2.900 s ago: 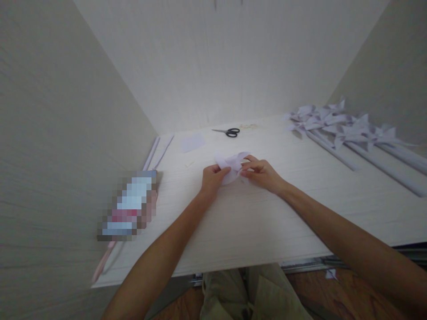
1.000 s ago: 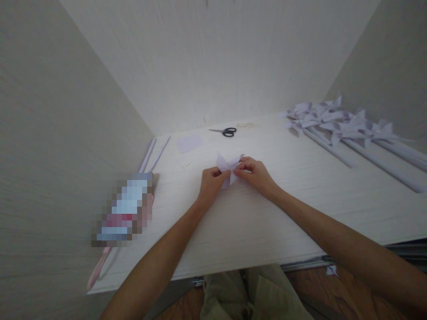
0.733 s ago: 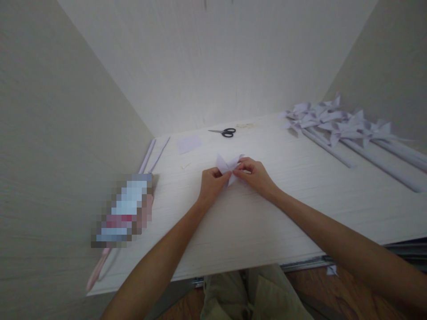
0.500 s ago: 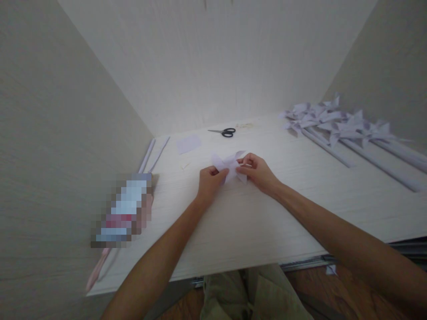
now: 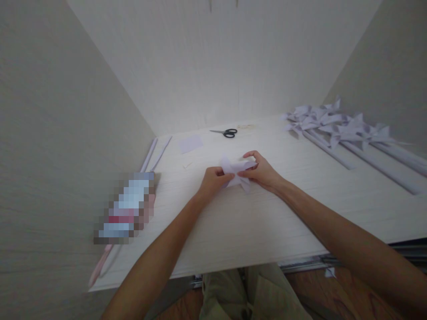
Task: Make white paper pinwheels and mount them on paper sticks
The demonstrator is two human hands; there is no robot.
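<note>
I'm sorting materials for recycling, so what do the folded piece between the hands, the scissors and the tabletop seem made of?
Folded piece: matte white paper, most likely; its flaps are thin and curling.
Scissors: grey blades, probably metal; black handles, perhaps plastic.
Tabletop: pale, faintly streaked, perhaps wood-grain laminate; its core can't be told.

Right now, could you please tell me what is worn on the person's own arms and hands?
The left hand and right hand are both without gloves. The left forearm and right forearm show no sleeve, watch or bracelet within the picture. I see no ring, but some fingers are hidden.
</note>
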